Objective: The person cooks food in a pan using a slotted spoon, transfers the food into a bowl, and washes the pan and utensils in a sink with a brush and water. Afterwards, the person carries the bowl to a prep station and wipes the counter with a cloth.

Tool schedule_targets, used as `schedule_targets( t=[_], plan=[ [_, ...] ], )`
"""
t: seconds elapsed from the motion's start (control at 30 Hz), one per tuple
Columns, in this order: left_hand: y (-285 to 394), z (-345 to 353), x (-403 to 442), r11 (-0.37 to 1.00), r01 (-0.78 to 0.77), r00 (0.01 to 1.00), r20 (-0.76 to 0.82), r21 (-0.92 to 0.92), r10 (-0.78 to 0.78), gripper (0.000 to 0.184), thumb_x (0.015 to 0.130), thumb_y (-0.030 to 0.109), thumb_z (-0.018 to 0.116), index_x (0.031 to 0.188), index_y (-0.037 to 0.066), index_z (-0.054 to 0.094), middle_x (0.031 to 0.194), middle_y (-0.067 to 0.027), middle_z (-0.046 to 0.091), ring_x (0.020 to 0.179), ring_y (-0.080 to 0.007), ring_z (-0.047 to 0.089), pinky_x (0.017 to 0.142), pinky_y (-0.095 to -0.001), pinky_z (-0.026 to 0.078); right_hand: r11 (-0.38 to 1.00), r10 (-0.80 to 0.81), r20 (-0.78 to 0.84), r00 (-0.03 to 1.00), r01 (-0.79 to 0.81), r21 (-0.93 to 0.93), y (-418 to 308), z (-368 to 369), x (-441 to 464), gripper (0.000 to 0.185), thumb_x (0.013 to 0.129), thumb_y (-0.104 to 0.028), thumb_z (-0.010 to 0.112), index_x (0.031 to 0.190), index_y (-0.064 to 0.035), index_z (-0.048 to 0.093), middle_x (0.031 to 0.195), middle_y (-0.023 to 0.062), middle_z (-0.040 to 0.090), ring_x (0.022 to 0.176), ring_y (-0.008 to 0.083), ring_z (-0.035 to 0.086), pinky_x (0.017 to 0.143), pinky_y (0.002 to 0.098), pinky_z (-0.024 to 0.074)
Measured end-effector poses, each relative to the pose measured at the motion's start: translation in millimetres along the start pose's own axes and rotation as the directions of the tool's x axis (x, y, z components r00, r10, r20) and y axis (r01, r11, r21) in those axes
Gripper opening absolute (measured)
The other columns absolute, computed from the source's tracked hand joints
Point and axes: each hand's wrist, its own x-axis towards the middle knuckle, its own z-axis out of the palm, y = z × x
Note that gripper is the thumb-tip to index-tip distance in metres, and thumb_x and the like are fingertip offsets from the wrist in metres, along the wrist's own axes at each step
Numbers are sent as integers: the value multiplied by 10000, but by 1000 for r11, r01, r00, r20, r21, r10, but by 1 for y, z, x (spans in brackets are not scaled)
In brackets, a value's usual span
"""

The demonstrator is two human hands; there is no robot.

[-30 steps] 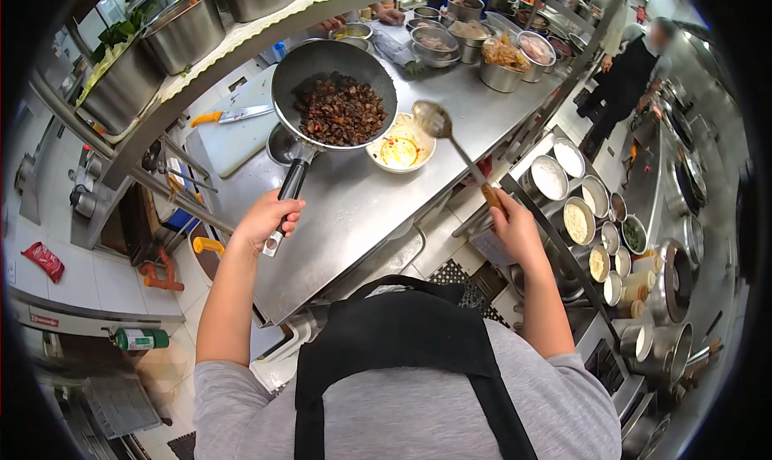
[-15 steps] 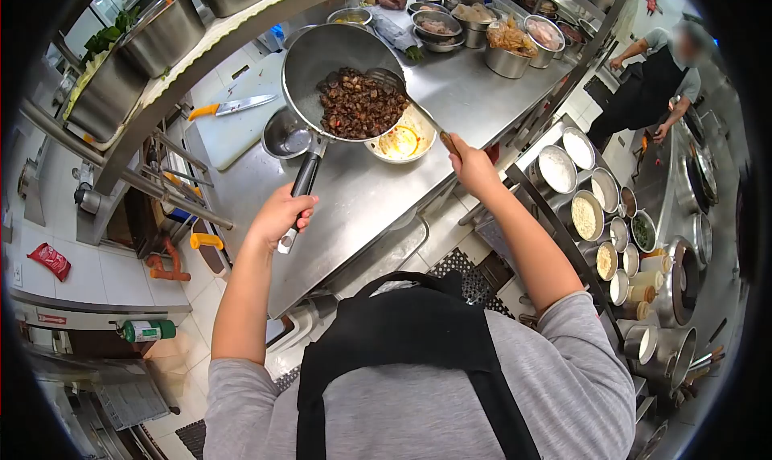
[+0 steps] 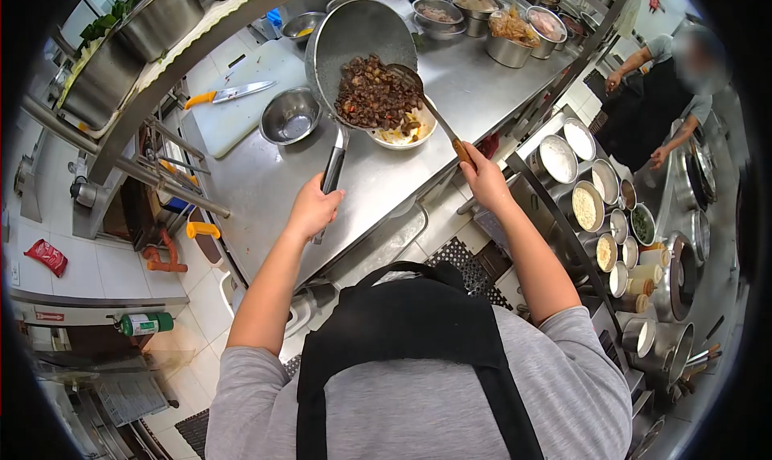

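My left hand (image 3: 317,208) is closed round the black handle of a frying pan (image 3: 342,38), which is tilted toward a white bowl (image 3: 406,138). Dark brown chopped food (image 3: 374,94) lies at the pan's low side, and some of it is over or in the bowl. My right hand (image 3: 484,174) grips the wooden handle of a slotted spatula (image 3: 410,78), whose head is against the food near the pan's rim. Part of the bowl is hidden under the pan. A steel mixing bowl (image 3: 290,117) stands left of the pan.
A knife (image 3: 233,94) with a yellow handle lies on a white cutting board (image 3: 241,122). Steel bowls of food (image 3: 511,38) line the counter's back. At right stand containers of ingredients (image 3: 585,207) and a co-worker (image 3: 643,98). A steel shelf (image 3: 161,82) overhangs the left.
The pan has moved right and tipped more steeply over the white bowl, and food has slid into it. Both hands have shifted right, the right one also lower. The co-worker has moved a little.
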Motion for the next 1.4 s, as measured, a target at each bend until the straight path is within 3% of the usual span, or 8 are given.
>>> schedule_targets(
  t=[0.47,0.53,0.73,0.87,0.97,1.07,1.17,1.4],
  plan=[
    [-47,24,21,991,-109,982,-145,74,118,202,820,105,577,976,10,492,528,-1,474,414,-99,464,389,-268,364,995,-83,-89,993,78,-58,5,10,-30,436,864,-115,525,1284,-56,423,931,253,591,861,409,571,755,420,453],
    [-58,19,27,967,-168,960,-190,190,204,183,782,132,604,859,7,496,619,-105,523,559,-206,535,531,-344,419,988,-82,-78,994,71,-137,3,3,-32,460,859,-124,543,1302,-93,420,980,247,593,906,402,575,770,412,457],
    [-58,8,25,965,-136,971,-164,223,174,194,768,139,613,867,10,507,658,-135,535,599,-246,529,579,-351,423,956,-199,-179,963,151,-250,-4,-8,23,460,855,-114,541,1297,-91,416,938,253,586,856,402,571,738,417,461],
    [-54,13,28,976,-121,978,-150,179,148,193,768,139,612,869,10,510,663,-141,540,599,-256,526,583,-351,425,980,-72,-111,991,50,-190,7,0,36,452,867,-133,541,1299,-79,418,992,247,590,906,384,580,778,391,463],
    [-61,19,37,972,-142,970,-167,189,175,195,769,143,612,870,11,511,655,-141,544,591,-260,533,579,-357,428,991,-96,-160,982,110,80,29,26,16,434,876,-174,550,1278,-51,444,1020,259,592,939,364,600,804,346,461],
    [-68,27,48,947,-207,954,-165,244,251,221,811,122,595,993,24,517,553,-24,500,437,-130,501,425,-296,396,977,155,-21,988,-150,151,18,28,-2,437,881,-180,539,1293,-82,430,1028,252,591,922,363,600,796,364,455],
    [-65,32,53,932,-252,930,-200,262,308,233,809,128,596,1004,25,520,557,-35,513,448,-139,513,443,-304,405,996,20,-104,994,-10,93,21,30,-17,440,887,-178,526,1304,-97,413,1032,240,593,919,382,589,789,376,455],
    [-60,28,54,923,-221,937,-194,314,290,229,789,141,605,962,13,526,632,-114,552,538,-219,555,529,-337,429,1000,-10,-107,994,9,-2,18,11,-38,447,877,-146,524,1306,-103,409,1026,227,594,929,391,573,790,399,451]
  ],
)
